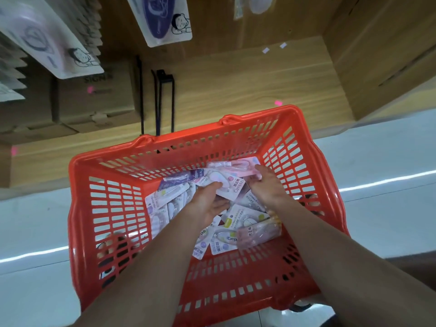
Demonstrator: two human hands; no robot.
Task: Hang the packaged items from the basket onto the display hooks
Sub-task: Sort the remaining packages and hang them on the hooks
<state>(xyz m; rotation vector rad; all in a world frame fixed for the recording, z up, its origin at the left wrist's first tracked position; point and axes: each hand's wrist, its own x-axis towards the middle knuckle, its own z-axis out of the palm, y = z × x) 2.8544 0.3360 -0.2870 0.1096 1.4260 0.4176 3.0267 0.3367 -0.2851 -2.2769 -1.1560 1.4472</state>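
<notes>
Both arms reaching down into the red basket [89, 208], standing on a pale floor [35, 220] against the foot of a wooden display unit [236, 74]. Left hand [207, 204] near the middle of the basket, thumb pressed on top of a white carded package [230, 188] marked "Campus", fingers curled beneath its near edge: grasping it. Right hand [267, 185] toward the far right corner of the basket, fingertips pinching the end of a pink package [233, 167] lifted close to the far wall. Between the two, a purple-backed package [195, 173] fanned out toward the far left, overlapping the white one; whose fingers carry it, impossible to tell. Beneath the hands, a loose heap of packaged items [226, 234] over the basket floor, white, lilac, pink and one with a yellow-green panel, lying flat and overlapping, some face up, some turned over. Along the near right side of the heap, a clear bundle of pink packs [259, 232]. Above, at the top edge, two larger blister cards [162, 17] hanging on the unit, and black display hooks [165, 102] jutting out bare just beyond the far rim of the basket. At the left, cardboard boxes [94, 100] stacked under the unit.
</notes>
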